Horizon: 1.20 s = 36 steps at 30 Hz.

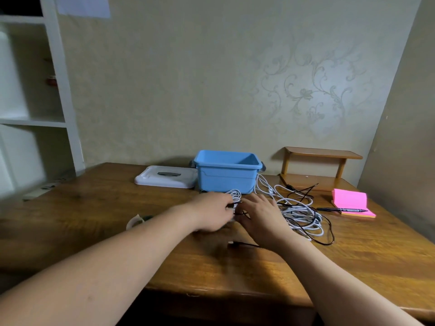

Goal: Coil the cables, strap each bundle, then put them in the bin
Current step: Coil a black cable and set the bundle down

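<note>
We are looking down on a wooden counter [117,208] set against a wall papered in a pale floral pattern, with white shelving [58,90] at the left. The blue bin [226,177] stands open near the back of the counter, and its white lid [164,177] lies flat just beside it on the left.

In front of the bin both our hands meet over a small white coil [235,196]. The left hand [211,212] has its fingers curled onto the coil and holds it. The right hand [261,215] shows us its back, fingers stretched toward the coil; whether it pinches anything we cannot tell.

To the right lies a loose heap of cables [301,215], white and black tangled together, and one black plug end [242,244] trails near the right wrist. Farther right are a pink notepad [350,200] with a pen [341,210] on it and a small wooden stand [322,154]. A tape roll [134,222] sits left of the left forearm.
</note>
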### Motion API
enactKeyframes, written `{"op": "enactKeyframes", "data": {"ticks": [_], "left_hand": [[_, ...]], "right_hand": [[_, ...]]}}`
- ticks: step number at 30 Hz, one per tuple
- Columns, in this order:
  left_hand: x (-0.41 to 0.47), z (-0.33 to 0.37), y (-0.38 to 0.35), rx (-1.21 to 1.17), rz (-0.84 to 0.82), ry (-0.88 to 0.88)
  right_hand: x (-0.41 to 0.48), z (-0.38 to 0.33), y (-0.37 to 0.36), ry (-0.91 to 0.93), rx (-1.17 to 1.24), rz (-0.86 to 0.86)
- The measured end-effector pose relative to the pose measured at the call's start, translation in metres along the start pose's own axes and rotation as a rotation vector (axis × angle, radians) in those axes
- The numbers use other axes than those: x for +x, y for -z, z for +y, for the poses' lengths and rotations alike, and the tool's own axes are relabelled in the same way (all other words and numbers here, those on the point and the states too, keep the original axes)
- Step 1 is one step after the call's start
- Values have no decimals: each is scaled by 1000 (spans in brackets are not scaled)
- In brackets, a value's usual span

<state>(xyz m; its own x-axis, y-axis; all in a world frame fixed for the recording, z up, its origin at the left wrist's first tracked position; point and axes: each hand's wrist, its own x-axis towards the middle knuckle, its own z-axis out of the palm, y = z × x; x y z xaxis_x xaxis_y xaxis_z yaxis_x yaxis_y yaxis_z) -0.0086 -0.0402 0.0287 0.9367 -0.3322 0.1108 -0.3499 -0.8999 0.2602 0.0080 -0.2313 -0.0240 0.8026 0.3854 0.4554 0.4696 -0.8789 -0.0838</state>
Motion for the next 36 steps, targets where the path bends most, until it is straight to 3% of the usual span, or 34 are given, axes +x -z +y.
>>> {"op": "enactKeyframes", "data": {"ticks": [5,12,15,20,23,25,28,29,31,32,36], "left_hand": [[-7,8,-16,298,-92,18],[-5,-11,-18,495,89,-29],[-3,-18,-20,425,142,-19],[5,-27,-24,213,208,11],[8,-23,-27,11,231,78],[10,-18,-28,77,276,67],[13,-11,-27,162,284,54],[14,-10,-24,77,208,77],[16,-11,-20,-333,23,131],[17,-10,-20,-442,6,138],[22,-4,-25,-108,217,171]], "right_hand": [[0,2,5,23,64,74],[-6,24,7,-41,242,-14],[-8,34,8,-80,177,-4],[-14,45,10,-222,-215,-43],[-16,36,12,-118,-274,81],[-14,32,12,-45,-272,170],[-10,28,13,-97,-207,174],[-8,28,13,-117,-189,163],[-7,25,14,-136,-169,144],[-6,24,14,-137,-158,143],[-6,14,15,-140,-123,162]]}}
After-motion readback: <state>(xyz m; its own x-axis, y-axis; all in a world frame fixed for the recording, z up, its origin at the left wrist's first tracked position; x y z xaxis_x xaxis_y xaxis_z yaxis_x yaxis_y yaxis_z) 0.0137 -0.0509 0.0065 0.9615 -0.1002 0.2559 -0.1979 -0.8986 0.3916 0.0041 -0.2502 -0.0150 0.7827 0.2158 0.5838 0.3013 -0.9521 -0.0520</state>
